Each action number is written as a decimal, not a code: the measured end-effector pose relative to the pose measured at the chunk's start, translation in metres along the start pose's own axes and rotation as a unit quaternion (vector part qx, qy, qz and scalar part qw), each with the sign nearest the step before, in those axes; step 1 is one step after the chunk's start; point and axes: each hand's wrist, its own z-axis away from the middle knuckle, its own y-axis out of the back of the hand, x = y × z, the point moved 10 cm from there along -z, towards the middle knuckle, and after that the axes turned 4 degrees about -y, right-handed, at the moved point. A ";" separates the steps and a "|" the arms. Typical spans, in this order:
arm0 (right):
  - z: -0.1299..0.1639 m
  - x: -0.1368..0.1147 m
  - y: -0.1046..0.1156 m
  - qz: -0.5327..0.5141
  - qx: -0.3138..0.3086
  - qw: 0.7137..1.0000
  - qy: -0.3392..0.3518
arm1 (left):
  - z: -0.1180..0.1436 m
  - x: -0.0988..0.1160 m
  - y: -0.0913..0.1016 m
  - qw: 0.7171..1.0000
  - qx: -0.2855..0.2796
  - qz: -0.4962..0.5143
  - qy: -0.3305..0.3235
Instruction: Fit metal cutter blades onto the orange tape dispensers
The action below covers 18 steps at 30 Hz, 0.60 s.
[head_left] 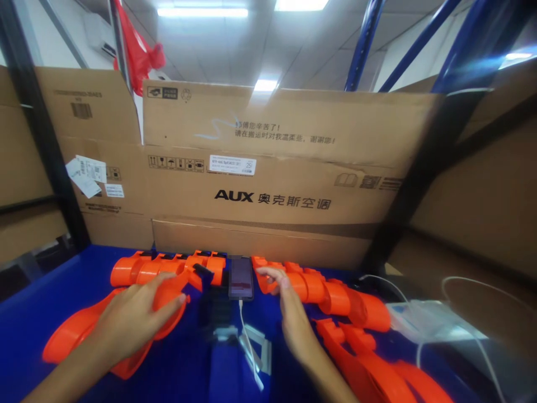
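My left hand (134,316) lies over a long orange plastic part (79,330) on the blue table (37,302), fingers curled around its upper edge. My right hand (289,310) reaches forward, fingertips touching the left end of a row of orange plastic parts (335,296) just right of a phone. The phone (241,278) stands between the hands with a white cable (247,336) plugged into it. Another row of orange parts (168,267) lies behind my left hand.
Large cardboard boxes (268,168) wall off the back of the table. More orange parts (377,369) lie at the lower right. A white power bank or adapter (423,322) with cables sits at the right. Dark and blue rack posts stand at both sides.
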 end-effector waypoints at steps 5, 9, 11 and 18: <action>-0.003 -0.005 0.003 0.012 0.007 1.000 0.008 | 0.004 0.001 -0.024 0.995 -0.057 -0.075 -0.013; -0.004 -0.006 0.004 0.015 0.015 1.000 0.007 | 0.004 0.007 -0.028 0.994 -0.069 -0.083 -0.027; -0.004 -0.007 0.003 0.015 0.013 1.000 0.008 | 0.006 0.009 -0.028 0.994 -0.071 -0.076 -0.039; -0.004 -0.011 0.002 0.011 0.008 1.000 0.014 | 0.011 0.005 -0.026 0.994 -0.028 -0.068 -0.076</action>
